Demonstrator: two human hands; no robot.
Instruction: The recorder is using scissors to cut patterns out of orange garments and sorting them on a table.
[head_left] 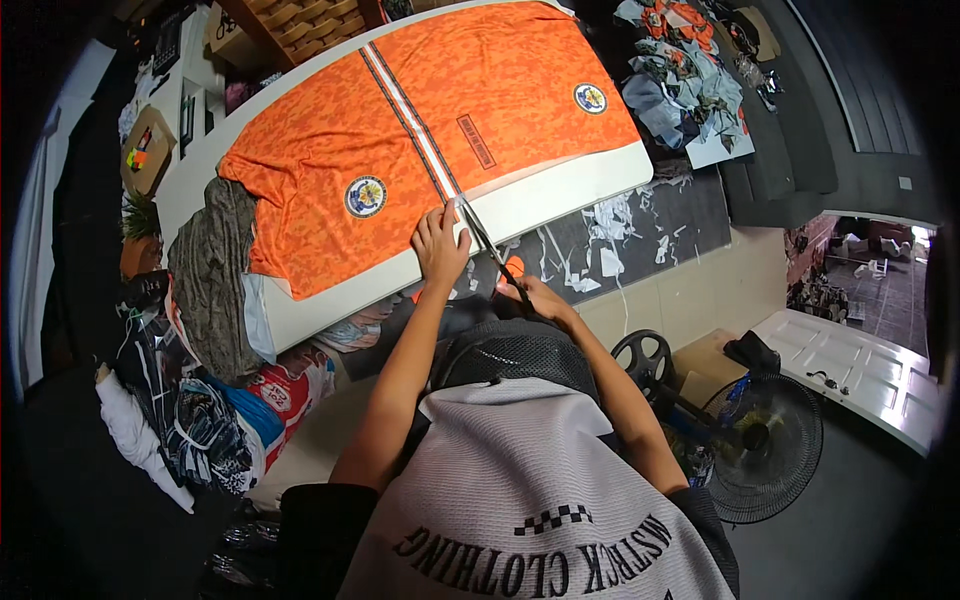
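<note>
1. On the white table (pixel 560 195) I see an orange patterned fabric (pixel 330 150) spread flat, with a striped band running down its middle and round badges on it.
2. My left hand (pixel 440 245) lies flat, fingers together, pressing the fabric's near edge just beside the band.
3. My right hand (pixel 530 295) is closed around the handles of the scissors (pixel 485 245), whose blades point up at the band's lower end.
4. Below the table's edge, white scraps (pixel 610 225) litter a dark mat.
5. At lower right I see a floor fan (pixel 765 445).
</note>
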